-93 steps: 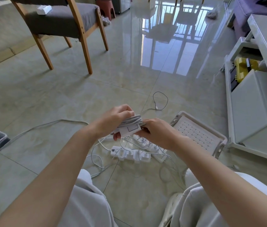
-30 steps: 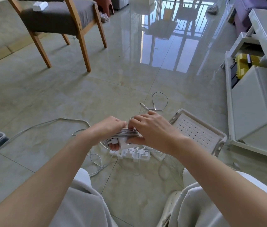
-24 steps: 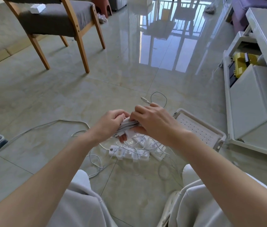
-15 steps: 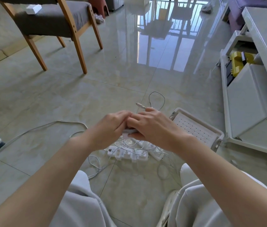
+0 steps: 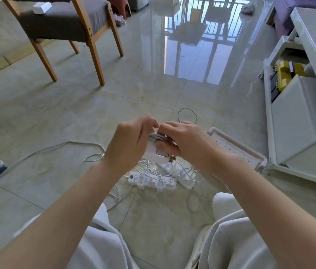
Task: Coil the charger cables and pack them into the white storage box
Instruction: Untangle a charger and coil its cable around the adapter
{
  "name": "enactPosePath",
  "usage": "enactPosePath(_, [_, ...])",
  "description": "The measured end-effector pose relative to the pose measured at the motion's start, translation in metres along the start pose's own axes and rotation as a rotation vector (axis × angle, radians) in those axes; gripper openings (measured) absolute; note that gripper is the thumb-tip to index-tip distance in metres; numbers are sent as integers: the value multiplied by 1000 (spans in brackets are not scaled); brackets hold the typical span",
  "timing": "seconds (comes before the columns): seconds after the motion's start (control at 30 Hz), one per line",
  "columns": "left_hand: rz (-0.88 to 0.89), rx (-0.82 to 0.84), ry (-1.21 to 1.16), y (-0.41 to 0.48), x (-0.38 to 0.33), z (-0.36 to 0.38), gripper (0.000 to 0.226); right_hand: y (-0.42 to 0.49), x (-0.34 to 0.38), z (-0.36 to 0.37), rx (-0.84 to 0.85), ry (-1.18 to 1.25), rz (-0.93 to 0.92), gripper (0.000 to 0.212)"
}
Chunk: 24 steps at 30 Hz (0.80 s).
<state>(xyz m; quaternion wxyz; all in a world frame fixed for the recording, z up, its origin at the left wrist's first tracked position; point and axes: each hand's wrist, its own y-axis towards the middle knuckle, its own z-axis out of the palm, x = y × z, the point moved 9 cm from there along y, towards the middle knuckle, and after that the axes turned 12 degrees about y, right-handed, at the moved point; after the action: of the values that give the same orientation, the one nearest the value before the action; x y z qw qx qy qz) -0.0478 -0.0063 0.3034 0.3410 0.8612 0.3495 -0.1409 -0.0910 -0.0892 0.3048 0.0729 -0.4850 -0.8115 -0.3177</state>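
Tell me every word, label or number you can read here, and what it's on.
Nothing here can be read as text.
Charger: only a dark outlined rectangle on its white face, no letters legible.
Power strip: a small dark mark at its left end, too small to read.
Yellow case: any label is too blurred to read.

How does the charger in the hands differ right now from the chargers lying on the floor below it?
The charger is up off the floor, gripped by the left hand and the right hand; the chargers on the floor lie in a heap. The held charger's cable is wound round it in tight turns; the heap's loose cables sprawl tangled. Both are white, and neither is in the box.
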Motion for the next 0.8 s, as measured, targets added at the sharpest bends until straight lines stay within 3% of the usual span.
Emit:
enactPosePath(0.13, [-32,627,-95,-21,6,58,36,-10,-26,18,208,49,131,23])
enactPosePath(0.23, [-71,773,-88,-32,12,70,66,-17,-32,36,333,103,219,23])
enactPosePath(0.4, [-152,649,-193,-25,11,58,37,-19,-41,21,249,200,377,25])
enactPosePath(0.47, [-209,569,-194,-21,19,52,38,-22,-49,14,219,243,440,32])
enactPosePath(0.57, [-393,426,-266,-15,39,40,40,-23,-57,9,164,240,429,23])
enactPosePath(0.67, [-645,280,-433,-15,65,28,34,-26,-64,0,70,165,403,24])
enactPosePath(0.8, [-795,185,-478,-17,84,17,21,-28,-66,-14,0,-165,314,22])
